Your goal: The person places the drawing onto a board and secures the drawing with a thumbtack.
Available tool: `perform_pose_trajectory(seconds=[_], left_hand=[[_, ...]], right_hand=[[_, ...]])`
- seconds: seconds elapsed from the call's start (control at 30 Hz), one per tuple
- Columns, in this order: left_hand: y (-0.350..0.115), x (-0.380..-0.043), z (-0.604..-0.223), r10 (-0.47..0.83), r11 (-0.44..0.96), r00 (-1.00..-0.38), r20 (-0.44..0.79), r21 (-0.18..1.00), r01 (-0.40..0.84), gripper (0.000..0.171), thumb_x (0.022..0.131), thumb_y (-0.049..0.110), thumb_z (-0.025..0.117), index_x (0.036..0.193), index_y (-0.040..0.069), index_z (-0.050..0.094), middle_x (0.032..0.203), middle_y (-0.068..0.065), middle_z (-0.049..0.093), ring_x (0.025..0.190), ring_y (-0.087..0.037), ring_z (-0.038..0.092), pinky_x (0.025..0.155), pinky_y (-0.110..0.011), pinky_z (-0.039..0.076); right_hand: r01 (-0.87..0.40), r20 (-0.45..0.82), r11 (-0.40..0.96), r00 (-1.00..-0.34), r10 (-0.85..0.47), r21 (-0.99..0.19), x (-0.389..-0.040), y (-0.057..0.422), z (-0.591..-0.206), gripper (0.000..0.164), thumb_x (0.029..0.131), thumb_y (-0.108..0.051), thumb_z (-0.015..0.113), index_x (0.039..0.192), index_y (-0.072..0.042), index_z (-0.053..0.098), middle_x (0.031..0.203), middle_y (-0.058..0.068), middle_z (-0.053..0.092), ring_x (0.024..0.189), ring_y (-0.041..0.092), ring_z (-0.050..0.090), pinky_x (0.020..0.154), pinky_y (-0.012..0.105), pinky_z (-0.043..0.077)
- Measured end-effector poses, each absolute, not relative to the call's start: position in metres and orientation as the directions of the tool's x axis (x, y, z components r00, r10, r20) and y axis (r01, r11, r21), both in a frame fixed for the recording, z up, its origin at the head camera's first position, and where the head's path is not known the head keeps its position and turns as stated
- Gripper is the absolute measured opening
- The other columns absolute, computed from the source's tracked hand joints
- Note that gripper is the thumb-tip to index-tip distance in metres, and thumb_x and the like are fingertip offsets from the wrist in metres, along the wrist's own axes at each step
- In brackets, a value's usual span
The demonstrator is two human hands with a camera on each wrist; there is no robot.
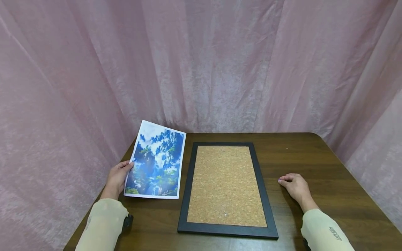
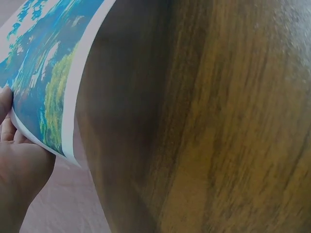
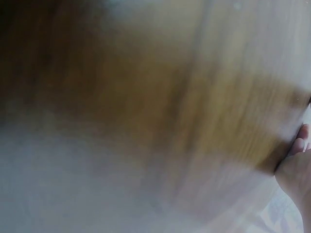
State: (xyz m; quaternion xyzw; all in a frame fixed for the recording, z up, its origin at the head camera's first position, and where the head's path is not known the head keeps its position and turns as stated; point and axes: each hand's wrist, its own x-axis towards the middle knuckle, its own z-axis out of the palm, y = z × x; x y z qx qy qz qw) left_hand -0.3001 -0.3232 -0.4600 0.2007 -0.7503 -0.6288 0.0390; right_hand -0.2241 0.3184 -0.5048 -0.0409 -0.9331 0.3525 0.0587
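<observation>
My left hand [image 1: 117, 177] pinches the left edge of a landscape print [image 1: 157, 162], a white-bordered sheet with blue mountains and green trees. The sheet is held tilted above the table's left side. In the left wrist view, the thumb lies on the printed face of the sheet and the fingers are behind it. A black-framed cork board [image 1: 227, 184] lies flat on the table, between my two hands. To its right, my right hand [image 1: 296, 188] has thumb and fingertips together on a small purple object [image 1: 279, 180]; its kind is too small to tell.
The brown wooden table [image 1: 326, 181] has rounded far corners. Pink curtains [image 1: 220, 69] hang behind it and along both sides. A tiny white speck [image 1: 287, 148] lies on the table at the back right.
</observation>
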Motion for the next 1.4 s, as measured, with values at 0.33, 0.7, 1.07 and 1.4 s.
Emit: perform_pose_trajectory(seconds=[0.33,0.7,1.07,1.4], left_hand=[[-0.322,-0.305,-0.457,-0.37,-0.102,-0.907,-0.199,0.98,-0.173,0.029,0.097,0.021,0.067,0.12,0.006,0.057,0.082,0.011,0.065,0.078,-0.003,0.062,0.069,-0.019,0.053],[-0.312,-0.311,-0.444,-0.37,-0.273,-0.91,-0.187,0.958,-0.086,0.027,0.096,0.018,0.067,0.118,0.006,0.058,0.095,0.008,0.064,0.093,-0.006,0.058,0.078,-0.017,0.049],[-0.304,-0.311,-0.428,-0.357,-0.404,-0.925,-0.132,0.914,0.025,0.003,0.097,0.011,0.064,0.099,0.01,0.066,0.092,0.002,0.068,0.089,-0.011,0.062,0.076,-0.021,0.051],[-0.301,-0.314,-0.437,-0.302,-0.414,-0.943,-0.137,0.91,0.001,0.005,0.098,0.01,0.062,0.094,0.01,0.065,0.088,0.002,0.067,0.085,-0.012,0.063,0.076,-0.023,0.052]], right_hand=[[0.036,0.078,0.751,-0.99,0.116,-0.66,-0.224,0.319,-0.504,0.022,0.095,-0.014,0.064,0.099,0.005,0.073,0.12,0.03,0.056,0.116,0.048,0.048,0.098,0.061,0.036],[0.039,0.077,0.752,-0.99,0.119,-0.658,-0.224,0.318,-0.503,0.021,0.094,-0.014,0.064,0.099,0.005,0.073,0.118,0.029,0.057,0.115,0.047,0.048,0.097,0.061,0.037],[0.048,0.06,0.736,-0.991,0.12,-0.676,-0.232,0.299,-0.515,0.023,0.096,-0.015,0.063,0.1,0.004,0.073,0.121,0.029,0.055,0.117,0.047,0.047,0.098,0.062,0.035],[-0.004,0.083,0.718,-0.994,0.075,-0.696,-0.248,0.263,-0.541,0.022,0.095,-0.015,0.063,0.1,0.005,0.073,0.119,0.03,0.056,0.116,0.048,0.047,0.098,0.062,0.035]])
